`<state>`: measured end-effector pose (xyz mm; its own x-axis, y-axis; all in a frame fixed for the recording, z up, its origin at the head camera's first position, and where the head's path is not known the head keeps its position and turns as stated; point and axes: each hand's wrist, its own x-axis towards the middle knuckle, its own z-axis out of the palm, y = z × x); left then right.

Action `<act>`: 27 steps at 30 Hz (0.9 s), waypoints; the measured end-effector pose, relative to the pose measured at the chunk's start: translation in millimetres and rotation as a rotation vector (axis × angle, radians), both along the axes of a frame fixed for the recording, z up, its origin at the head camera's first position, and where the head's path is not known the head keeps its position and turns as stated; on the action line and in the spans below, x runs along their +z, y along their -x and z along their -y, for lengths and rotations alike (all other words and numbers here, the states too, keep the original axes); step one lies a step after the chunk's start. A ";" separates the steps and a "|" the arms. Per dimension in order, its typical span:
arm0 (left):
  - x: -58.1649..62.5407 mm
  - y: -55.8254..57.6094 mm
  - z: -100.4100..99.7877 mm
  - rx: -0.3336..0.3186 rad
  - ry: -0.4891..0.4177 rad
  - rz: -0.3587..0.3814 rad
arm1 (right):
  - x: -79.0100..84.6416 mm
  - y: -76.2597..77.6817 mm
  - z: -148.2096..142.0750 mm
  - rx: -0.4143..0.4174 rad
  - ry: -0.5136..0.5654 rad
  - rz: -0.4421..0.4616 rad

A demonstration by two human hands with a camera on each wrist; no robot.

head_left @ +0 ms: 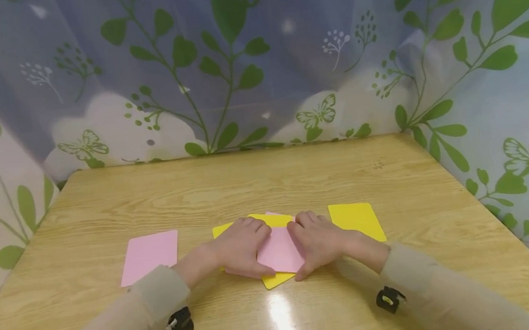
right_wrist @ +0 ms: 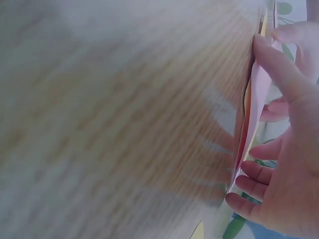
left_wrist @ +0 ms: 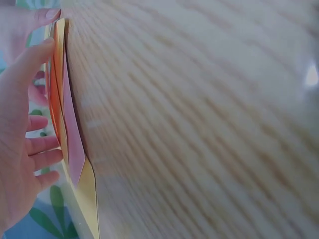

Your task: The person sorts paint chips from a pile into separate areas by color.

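Note:
A pink paper square (head_left: 279, 251) lies on top of a loose pile of yellow and pink sheets in the middle of the table. My left hand (head_left: 244, 245) holds its left side, thumb at the near edge and fingers toward the far edge. On the other side my right hand (head_left: 318, 239) grips it the same way. Beneath, a yellow sheet (head_left: 275, 281) pokes out at the near side. Seen edge-on in the left wrist view, the pile shows an orange sheet (left_wrist: 56, 94) and a pink sheet (left_wrist: 74, 144). The hands cover much of the pile.
Another pink square (head_left: 150, 255) lies apart on the left of the wooden table (head_left: 200, 192). Further right, a yellow square (head_left: 356, 220) lies beyond the right wrist. A leaf-patterned curtain (head_left: 256, 81) hangs behind the table and along both sides.

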<state>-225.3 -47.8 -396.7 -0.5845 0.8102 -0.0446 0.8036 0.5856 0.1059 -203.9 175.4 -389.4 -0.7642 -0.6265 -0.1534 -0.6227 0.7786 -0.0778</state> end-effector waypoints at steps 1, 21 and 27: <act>-0.8 -0.5 -0.3 -0.002 0.008 -0.005 | 0.0 0.0 0.4 0.000 -0.009 -0.005; -0.2 -3.1 0.3 -0.006 0.011 -0.049 | 4.8 0.4 7.6 -0.078 -0.059 0.049; -1.6 -3.2 2.4 0.020 0.012 -0.053 | 4.8 0.4 8.6 -0.052 -0.024 0.025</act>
